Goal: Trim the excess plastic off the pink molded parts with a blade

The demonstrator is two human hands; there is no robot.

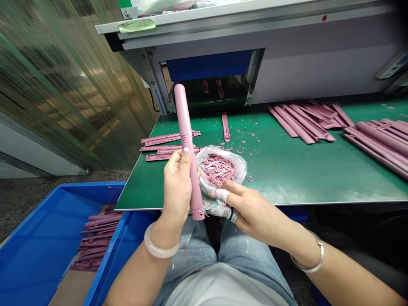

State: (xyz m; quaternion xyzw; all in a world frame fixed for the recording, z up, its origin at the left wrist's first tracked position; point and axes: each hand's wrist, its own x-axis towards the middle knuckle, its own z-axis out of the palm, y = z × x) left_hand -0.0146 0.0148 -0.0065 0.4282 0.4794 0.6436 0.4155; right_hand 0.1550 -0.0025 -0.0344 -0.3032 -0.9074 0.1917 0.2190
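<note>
1. Pink moulding [187, 144]: long, tubular, held nearly upright, with its foot just past the near edge of the table [280, 170], above the lap.
2. Left hand [176, 182]: grip closed round the moulding's lower half, thumb lying along it.
3. Right hand [256, 210]: narrow pinch on a small blade [211, 207], close to the moulding's foot; contact cannot be confirmed. Fingers [219, 195] wrapped in pale knit covers.
4. Clear bag [219, 170] of pink offcuts [217, 170] on table, just beyond the hands.
5. Pink strips [168, 142] lie left of bag; moulding pile [306, 121] lies right. More pieces [98, 238] in blue crate [105, 272].
</note>
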